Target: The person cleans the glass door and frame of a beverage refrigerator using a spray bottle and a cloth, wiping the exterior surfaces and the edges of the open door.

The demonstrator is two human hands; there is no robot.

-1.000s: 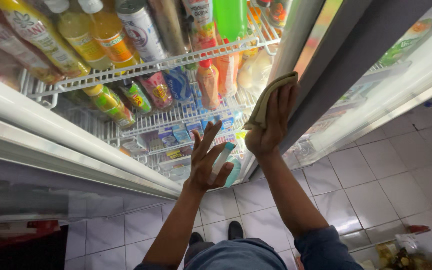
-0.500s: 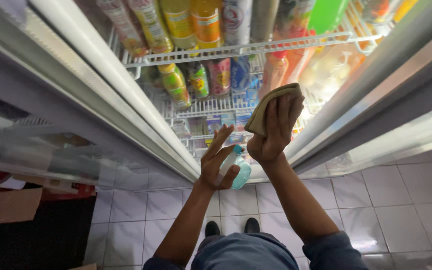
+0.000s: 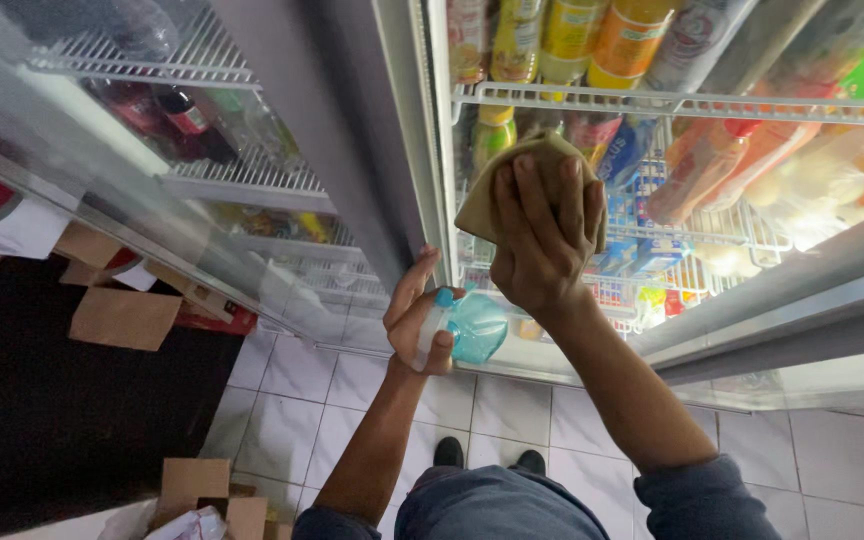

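My right hand presses a tan cloth flat against the glass door of a drinks cooler. Just below and to the left, my left hand holds a small blue spray bottle with its fingers wrapped round the neck. Behind the glass, white wire shelves carry bottles and cans in yellow, orange and red. Both forearms reach up from the bottom of the view.
A second cooler door with dark bottles stands to the left, separated by a grey frame. Cardboard boxes lie on the dark floor at left, and more boxes at the bottom. White floor tiles run beneath my feet.
The view has swung left, bringing the left cooler door and cardboard boxes into sight. My right hand with the cloth has stayed on the glass; my left hand has closed more round the spray bottle.
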